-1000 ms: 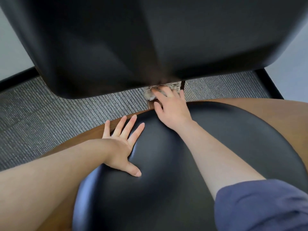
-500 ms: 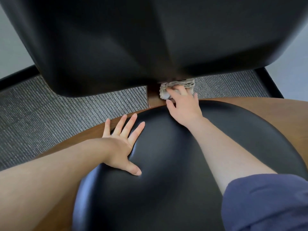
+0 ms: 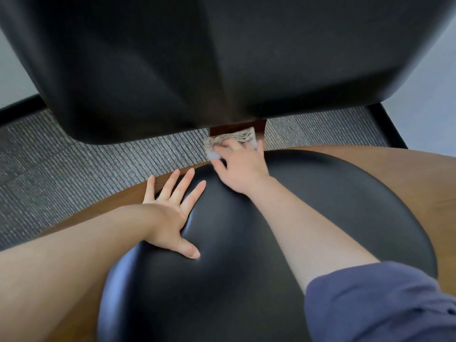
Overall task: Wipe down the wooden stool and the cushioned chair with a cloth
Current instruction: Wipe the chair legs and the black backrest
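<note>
The cushioned chair fills the view: a black padded seat [image 3: 308, 218] on a brown wooden shell [image 3: 407, 174], with a black backrest [image 3: 222, 58] looming above. My right hand [image 3: 243, 166] presses a crumpled beige cloth [image 3: 233, 139] against the wooden post that joins seat and backrest. Fingers cover much of the cloth. My left hand [image 3: 172, 208] lies flat with spread fingers on the seat's left side, holding nothing. The wooden stool is out of view.
Grey ribbed carpet [image 3: 86, 169] lies behind and left of the chair. A black baseboard [image 3: 385, 127] runs along a pale wall at the back right and back left.
My right hand slid the cloth rightward along the back post, then slightly back left and lower. The left hand stayed planted on the seat.
</note>
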{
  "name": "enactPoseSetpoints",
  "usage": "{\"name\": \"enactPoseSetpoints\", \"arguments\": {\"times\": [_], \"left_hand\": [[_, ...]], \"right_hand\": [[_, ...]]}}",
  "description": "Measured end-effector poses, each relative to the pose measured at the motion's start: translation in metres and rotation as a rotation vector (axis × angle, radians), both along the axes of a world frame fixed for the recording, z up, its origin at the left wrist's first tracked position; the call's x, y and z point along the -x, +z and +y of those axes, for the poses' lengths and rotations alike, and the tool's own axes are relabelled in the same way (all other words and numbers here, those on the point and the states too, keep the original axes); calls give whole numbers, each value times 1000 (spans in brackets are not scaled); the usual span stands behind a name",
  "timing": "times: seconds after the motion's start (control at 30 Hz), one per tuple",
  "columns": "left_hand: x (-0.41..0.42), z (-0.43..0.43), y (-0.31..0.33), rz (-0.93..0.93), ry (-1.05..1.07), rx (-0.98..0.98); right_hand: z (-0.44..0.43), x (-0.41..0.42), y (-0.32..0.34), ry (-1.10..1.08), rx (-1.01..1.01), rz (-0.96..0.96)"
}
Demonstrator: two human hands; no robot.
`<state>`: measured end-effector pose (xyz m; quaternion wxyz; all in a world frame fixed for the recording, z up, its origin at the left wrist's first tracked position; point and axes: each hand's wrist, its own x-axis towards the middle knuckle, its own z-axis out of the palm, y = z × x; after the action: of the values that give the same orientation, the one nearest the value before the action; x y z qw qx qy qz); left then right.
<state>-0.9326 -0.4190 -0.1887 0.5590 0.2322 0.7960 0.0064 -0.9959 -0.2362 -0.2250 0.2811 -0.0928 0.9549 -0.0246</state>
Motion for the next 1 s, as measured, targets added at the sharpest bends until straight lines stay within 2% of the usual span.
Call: {"name": "enactPoseSetpoints", "arguments": {"times": [0.1,0.3,0.47,0.53,0.7,0.77,0.9,1.0], "left_hand": [[0,-1,1,-1,2,-8],[1,0,1,-31,-5,-6],[2,0,3,-41,-14,2],[2,-1,2,-33,-19,-6],[0,-1,1,-24,-15,-8],[0,0,1,-23,-19,-3],[0,0,1,-23,-11,-6],[-1,-2,-1,-5,-10,-15]], "right_hand": [[-14,-2,3,46,28,-10],[57,6,4,-152,-70,-42],[2,-9,5,36,4,-64],[5,-6,6,52,10,-61],[58,9,8,-138,-74,-80],[51,9,11,-98,-108,-79],[0,1,11,123,-88,-70],[1,8,10,155,-64,-90]]}}
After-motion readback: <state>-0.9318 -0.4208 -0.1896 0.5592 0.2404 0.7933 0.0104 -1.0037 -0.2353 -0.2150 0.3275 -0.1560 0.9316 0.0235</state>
